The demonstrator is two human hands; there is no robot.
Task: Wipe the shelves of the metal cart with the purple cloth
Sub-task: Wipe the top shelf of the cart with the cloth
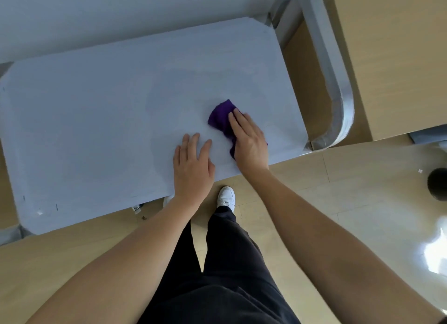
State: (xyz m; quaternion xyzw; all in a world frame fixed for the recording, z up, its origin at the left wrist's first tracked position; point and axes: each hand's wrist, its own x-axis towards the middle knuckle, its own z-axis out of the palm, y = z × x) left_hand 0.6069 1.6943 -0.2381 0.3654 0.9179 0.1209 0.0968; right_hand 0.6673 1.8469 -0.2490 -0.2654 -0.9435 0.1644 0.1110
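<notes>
The purple cloth point(223, 118) lies bunched on the top shelf point(96, 120) of the metal cart, near its handle point(336, 81). The right hand point(249, 142) presses on it, fingers straight and together. The left hand point(192, 167) rests flat just beside the cloth, fingers a little apart.
</notes>
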